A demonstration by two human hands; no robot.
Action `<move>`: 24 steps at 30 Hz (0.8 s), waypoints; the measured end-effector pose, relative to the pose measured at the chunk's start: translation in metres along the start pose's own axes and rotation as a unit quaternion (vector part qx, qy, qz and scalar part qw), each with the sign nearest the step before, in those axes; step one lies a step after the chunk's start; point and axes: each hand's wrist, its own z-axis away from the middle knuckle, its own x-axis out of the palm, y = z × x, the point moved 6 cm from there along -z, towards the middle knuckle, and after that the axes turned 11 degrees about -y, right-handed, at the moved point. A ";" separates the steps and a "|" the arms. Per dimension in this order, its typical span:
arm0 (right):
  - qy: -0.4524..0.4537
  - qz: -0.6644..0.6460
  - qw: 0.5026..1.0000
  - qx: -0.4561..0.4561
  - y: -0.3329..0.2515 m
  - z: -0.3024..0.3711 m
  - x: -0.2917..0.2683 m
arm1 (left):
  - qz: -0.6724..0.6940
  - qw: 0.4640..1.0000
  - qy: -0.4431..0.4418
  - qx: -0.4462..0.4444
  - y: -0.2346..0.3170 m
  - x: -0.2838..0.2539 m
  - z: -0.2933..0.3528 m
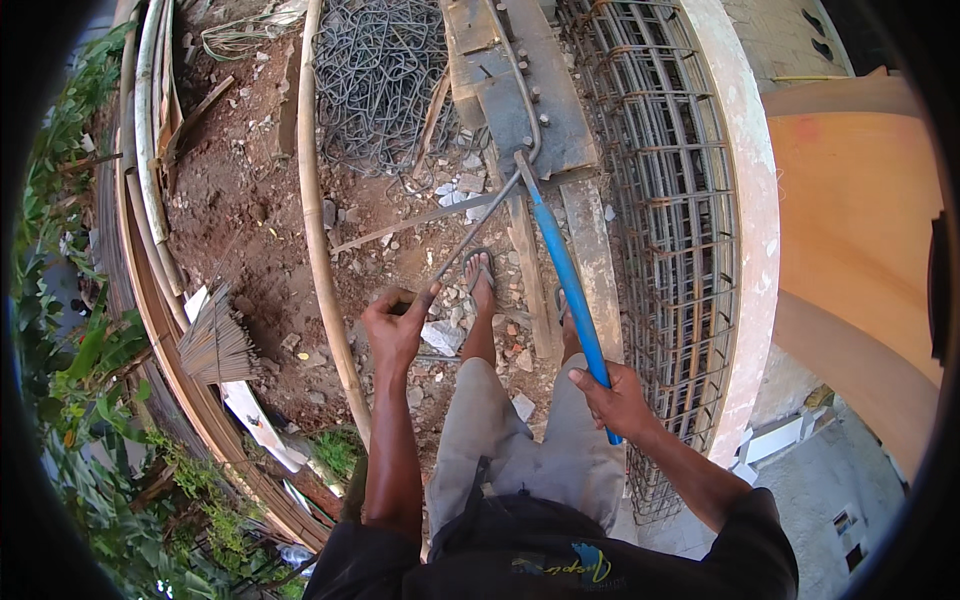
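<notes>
Currently, my left hand (398,320) is pinching the near end of a steel rod (474,234) between thumb and fingers, and my right hand (612,398) is clasping a blue-handled lever (568,270) close to its lower end. Ahead of both grips, the rod is running up to a pegged wooden bench (563,115), bending there and continuing beyond along the pegs. The lever's bare metal head is meeting it just beside that bend; how the head is seating on the rod, I am unable to tell. To the right of my right grip, reinforcement cages (690,250) are lying lengthwise; beyond my left grip, a heap of bent wire pieces (378,80) is resting on the soil.

In my judgement, I am working at the bending step. The next move seems to be calling for steady leverage from the right, with the left keeping the rod aligned.
</notes>
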 end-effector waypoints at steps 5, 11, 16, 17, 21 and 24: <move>0.037 -0.088 0.995 -0.030 0.013 -0.036 0.050 | -0.064 0.997 -0.035 -0.003 0.014 -0.031 -0.043; 0.053 -0.289 0.950 -0.104 0.012 -0.097 0.163 | -0.154 0.981 -0.093 0.077 0.066 -0.075 -0.128; 0.103 -0.283 0.942 -0.148 0.018 -0.144 0.226 | -0.209 0.962 -0.143 0.101 0.099 -0.095 -0.167; 0.099 -0.267 0.948 -0.144 0.025 -0.144 0.204 | -0.222 0.961 -0.131 0.102 0.078 -0.088 -0.162; 0.090 -0.255 0.955 -0.124 0.020 -0.123 0.179 | -0.256 0.955 -0.121 0.093 0.094 -0.068 -0.130; 0.105 -0.212 0.959 -0.153 0.020 -0.110 0.174 | -0.286 0.936 -0.093 0.183 0.115 -0.060 -0.115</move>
